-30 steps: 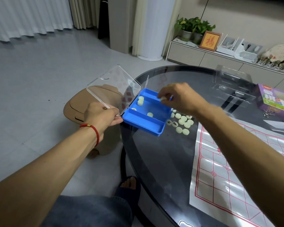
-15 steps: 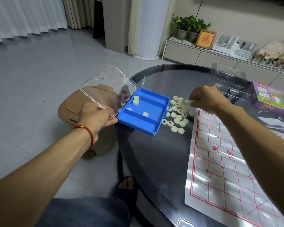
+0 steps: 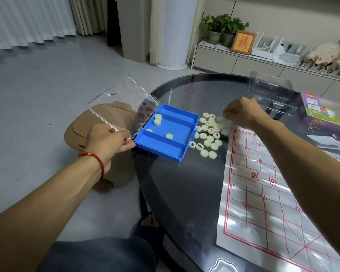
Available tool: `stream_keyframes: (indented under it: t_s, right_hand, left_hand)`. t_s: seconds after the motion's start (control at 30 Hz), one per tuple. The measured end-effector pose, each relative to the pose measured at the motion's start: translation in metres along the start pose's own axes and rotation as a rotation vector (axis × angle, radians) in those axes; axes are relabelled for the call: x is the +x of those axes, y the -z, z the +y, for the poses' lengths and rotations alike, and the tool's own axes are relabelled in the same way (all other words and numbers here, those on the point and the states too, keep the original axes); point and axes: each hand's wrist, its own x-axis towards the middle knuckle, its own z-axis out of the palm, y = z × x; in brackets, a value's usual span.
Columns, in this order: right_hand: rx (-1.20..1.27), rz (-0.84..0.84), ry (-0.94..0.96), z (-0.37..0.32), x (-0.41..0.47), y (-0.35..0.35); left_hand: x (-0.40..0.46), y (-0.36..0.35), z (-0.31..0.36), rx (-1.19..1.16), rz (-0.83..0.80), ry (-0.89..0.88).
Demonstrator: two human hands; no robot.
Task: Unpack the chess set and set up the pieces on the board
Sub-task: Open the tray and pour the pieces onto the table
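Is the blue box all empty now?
No. The blue box still holds about four pieces; most lie outside on the table.

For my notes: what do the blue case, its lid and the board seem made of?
Blue case: opaque moulded plastic, likely, with a smooth matte look. Lid: clear hard plastic; the floor shows through. Board: thin glossy sheet, perhaps plastic film, with wrinkles and glare.

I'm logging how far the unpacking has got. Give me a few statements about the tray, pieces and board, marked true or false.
1. The blue tray still holds a few pieces. True.
2. The left hand grips the clear lid. True.
3. Pieces already stand on the board. False: its grid is bare; the pile of pieces lies on the glass beside it.
4. The right hand rests in the tray. False: it is over the pile.
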Motion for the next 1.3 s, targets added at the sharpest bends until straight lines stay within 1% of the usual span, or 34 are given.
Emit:
stream_keyframes:
  t_s: [0.17,0.23,0.27,0.33,0.4,0.47,0.57,0.73,0.97,1.2,1.3]
  right_hand:
    - [0.033,0.074,-0.074,-0.002,0.000,0.010]
    - [0.063,0.107,-0.047,-0.013,-0.003,0.016]
    - [0.084,0.117,-0.002,-0.024,-0.006,0.019]
    - [0.120,0.103,0.153,-0.053,-0.012,0.019]
    - [0.137,0.047,0.332,-0.088,-0.018,0.014]
    - [0.130,-0.025,0.471,-0.122,-0.019,0.005]
    - [0.068,-0.092,0.568,-0.156,-0.015,-0.010]
    - [-0.017,-0.090,0.571,-0.159,-0.007,-0.028]
    - [-0.007,-0.121,0.545,-0.142,-0.018,-0.022]
    - [-0.004,-0.096,0.509,-0.131,-0.020,-0.019]
    - [-0.034,-0.127,0.523,-0.132,-0.015,-0.018]
  left_hand:
    - [-0.002,-0.001,0.001,-0.006,0.004,-0.003]
    - [-0.002,-0.001,0.002,-0.005,0.008,-0.001]
    - [-0.002,-0.001,0.002,-0.005,0.008,-0.001]
    - [-0.001,-0.002,0.001,0.001,0.013,-0.001]
    - [0.000,-0.002,0.000,0.016,0.020,0.004]
    - [0.001,-0.003,0.000,0.012,0.023,0.010]
    - [0.000,-0.003,0.001,0.000,0.022,0.008]
    - [0.000,-0.003,0.001,0.004,0.015,0.012]
    - [0.001,-0.003,0.001,0.011,0.013,0.022]
    - [0.000,-0.003,0.002,0.013,0.020,0.016]
    - [-0.001,-0.004,0.001,0.021,0.020,0.018]
